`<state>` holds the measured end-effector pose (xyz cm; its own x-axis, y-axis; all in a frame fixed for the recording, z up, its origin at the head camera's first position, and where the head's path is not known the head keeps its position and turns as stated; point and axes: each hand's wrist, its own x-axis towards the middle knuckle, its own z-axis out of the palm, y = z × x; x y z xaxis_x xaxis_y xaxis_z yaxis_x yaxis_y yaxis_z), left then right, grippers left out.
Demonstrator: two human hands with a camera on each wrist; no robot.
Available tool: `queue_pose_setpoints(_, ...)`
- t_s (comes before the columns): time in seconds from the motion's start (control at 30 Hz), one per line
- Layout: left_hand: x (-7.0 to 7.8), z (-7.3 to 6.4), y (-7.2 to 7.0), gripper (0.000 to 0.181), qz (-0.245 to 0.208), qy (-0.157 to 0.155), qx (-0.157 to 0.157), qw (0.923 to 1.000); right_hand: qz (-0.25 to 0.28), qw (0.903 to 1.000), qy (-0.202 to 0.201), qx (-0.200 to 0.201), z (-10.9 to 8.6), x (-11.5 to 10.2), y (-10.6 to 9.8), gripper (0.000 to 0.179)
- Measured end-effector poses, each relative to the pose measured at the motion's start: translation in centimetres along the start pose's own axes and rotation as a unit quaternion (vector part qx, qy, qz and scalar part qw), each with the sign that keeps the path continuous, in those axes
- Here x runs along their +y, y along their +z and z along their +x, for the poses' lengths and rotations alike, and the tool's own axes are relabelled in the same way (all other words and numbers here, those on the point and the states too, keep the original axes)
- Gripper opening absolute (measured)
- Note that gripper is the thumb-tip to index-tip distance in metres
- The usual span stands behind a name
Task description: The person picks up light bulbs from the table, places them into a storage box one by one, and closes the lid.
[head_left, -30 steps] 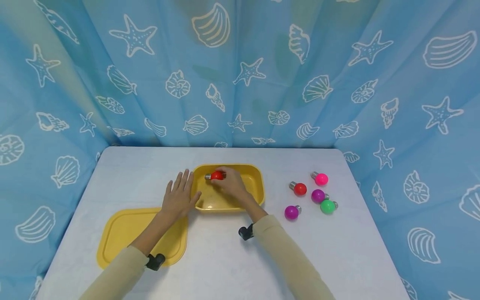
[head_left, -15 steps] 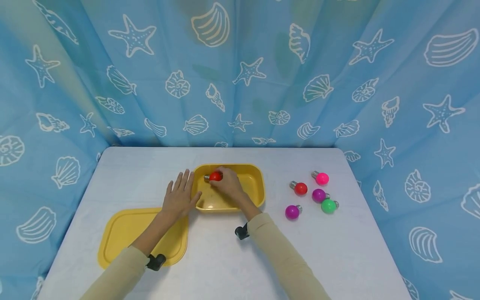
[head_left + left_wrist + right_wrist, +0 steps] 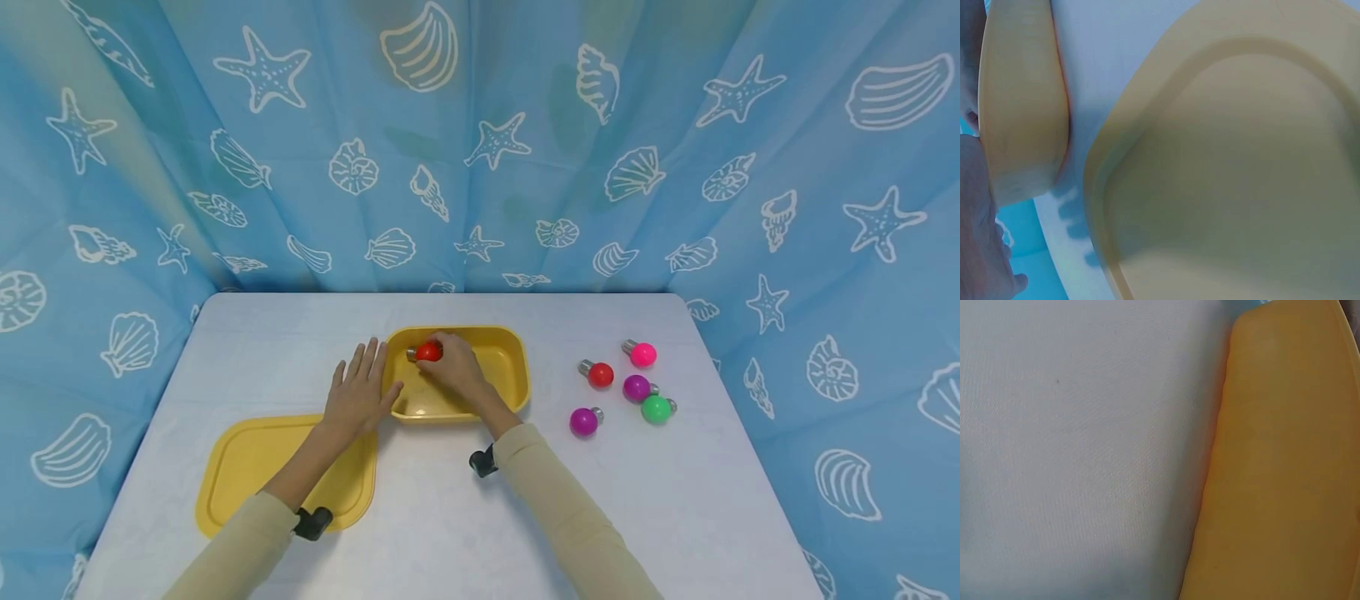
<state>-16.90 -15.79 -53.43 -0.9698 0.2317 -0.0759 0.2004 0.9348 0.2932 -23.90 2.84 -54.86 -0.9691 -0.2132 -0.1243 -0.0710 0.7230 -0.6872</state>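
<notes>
A yellow rectangular container (image 3: 450,414) stands at the back middle of the table. Inside it, toward its left end, is a red light bulb (image 3: 428,352) with its silver screw base pointing left. My right hand (image 3: 457,367) reaches over the container's front rim and holds this bulb between thumb and fingers. At the container's left side my left hand (image 3: 357,396) lies with its fingers straight, the thumb at the rim. In the left wrist view, part of that hand (image 3: 985,231) shows beside the container wall (image 3: 1025,106).
A flat yellow lid (image 3: 255,467) lies at the front left, under the left forearm. To the right of the container are several loose bulbs: a red one (image 3: 600,375), a pink one (image 3: 642,355), a green one (image 3: 656,409) and purple ones (image 3: 584,422). A blue curtain (image 3: 465,192) hangs behind.
My right hand has shifted slightly left inside the container with the red bulb in its fingers. The left hand has stayed in place.
</notes>
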Motion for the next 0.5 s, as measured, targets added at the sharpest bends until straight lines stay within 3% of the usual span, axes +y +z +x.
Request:
queue_pose_setpoints(0.2, 0.0, 0.1, 0.1, 0.076, 0.003, -0.004, -0.011, 0.9999, 0.004, 1.0000, 0.001, 0.001, -0.1, 0.0, -0.3, 0.049)
queue_pose_setpoints(0.5, 0.0, 0.1, 0.1, 0.076, 0.004, -0.003, -0.010, 0.9999, 0.011, 0.9992, -0.036, 0.011, 0.1, 0.5, -1.8, 0.046)
